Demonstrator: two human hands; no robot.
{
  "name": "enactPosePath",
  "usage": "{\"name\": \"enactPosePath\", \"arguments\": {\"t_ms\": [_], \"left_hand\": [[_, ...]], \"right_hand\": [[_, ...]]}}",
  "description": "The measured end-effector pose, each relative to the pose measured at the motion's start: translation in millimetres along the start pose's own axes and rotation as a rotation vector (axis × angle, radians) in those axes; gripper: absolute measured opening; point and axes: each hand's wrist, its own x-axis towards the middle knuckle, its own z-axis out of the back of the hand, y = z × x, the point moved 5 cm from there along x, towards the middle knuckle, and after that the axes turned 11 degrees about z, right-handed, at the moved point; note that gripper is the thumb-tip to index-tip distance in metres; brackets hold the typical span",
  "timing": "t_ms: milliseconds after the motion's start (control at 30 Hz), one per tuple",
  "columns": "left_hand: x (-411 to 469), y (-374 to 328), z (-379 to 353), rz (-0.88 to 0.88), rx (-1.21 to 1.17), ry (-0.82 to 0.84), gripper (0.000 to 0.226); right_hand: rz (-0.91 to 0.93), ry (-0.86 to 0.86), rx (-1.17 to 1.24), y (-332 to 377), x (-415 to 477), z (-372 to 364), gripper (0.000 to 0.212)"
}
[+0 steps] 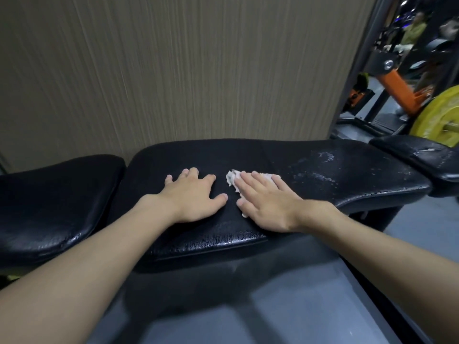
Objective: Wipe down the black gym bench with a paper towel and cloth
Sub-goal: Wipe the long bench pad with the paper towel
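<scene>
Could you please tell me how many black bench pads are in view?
3: the left pad, the middle pad under the left hand and right hand, the far-right pad. Blurred background machines may hide more.

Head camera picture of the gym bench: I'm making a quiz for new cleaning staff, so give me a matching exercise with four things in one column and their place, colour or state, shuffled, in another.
Things
1. left hand
2. right hand
3. paper towel
4. weight plate

Place, colour or state
A. yellow, at the far right, beyond the bench
B. flat on bare black padding, nothing under it
C. crumpled and white, showing past the fingertips
D. flat, pressing a wad down onto the padding

Pairs: 1-B, 2-D, 3-C, 4-A
</scene>
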Motion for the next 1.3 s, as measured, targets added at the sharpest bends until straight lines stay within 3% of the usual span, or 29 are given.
{"name": "enactPosePath", "arguments": {"t_ms": [100, 233, 300, 367, 500, 967, 1167, 1300], "left_hand": [[0, -2, 4, 0.012, 0.013, 0.009, 0.072], [3, -4, 10, -0.034, -0.010, -0.017, 0.069], [5, -4, 9, -0.056, -0.031, -0.017, 0.068], [7, -5, 6, -0.050, 0.007, -0.008, 0.067], [14, -8, 7, -0.051, 0.049, 0.012, 0.066], [23, -16, -2, 0.032, 0.088, 0.087, 0.073], [22, -18, -2, 0.077, 0.028, 0.108, 0.072], [23, -21, 1, 0.117, -0.016, 0.128, 0.070]], "right_hand": [[0.064, -0.032, -0.072, 13, -33, -6, 0.076], [0.074, -0.056, 0.054, 7, -53, -4, 0.058], [0.071, -0.067, 0.024, 2, -51, -5, 0.063], [0.064, -0.062, -0.006, -3, -42, -8, 0.074], [-0.010, 0.001, 0.011, -28, -6, -3, 0.061], [-0.159, -0.017, 0.065, -143, 151, 18, 0.066], [-0.152, -0.004, 0.070, -147, 155, 17, 0.066], [-0.055, 0.032, 0.086, -124, 116, 11, 0.064]]}}
